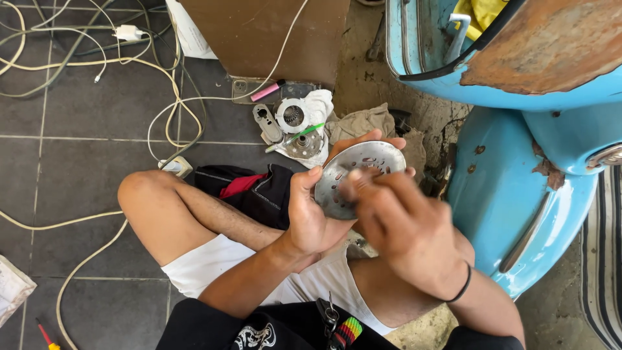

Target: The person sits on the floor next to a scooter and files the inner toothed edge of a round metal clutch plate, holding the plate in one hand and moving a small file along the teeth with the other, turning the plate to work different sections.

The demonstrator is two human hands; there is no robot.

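My left hand (313, 210) grips a round grey metal disc (369, 159) with several holes, held tilted above my lap. My right hand (402, 227), blurred, lies over the disc's lower right part with its fingertips on the face; whether it pinches something small I cannot tell. A black band circles my right wrist. I sit on the floor with my bare left knee (139, 191) raised.
A light blue rusty scooter (518, 188) stands close on the right. On the grey floor tiles ahead lie a white rag with round metal parts (299, 129), a green-handled tool, a pink marker (267, 91), beige cloth (359, 122), black cloth (259, 191), tangled white cables (97, 58) and a brown box (259, 39).
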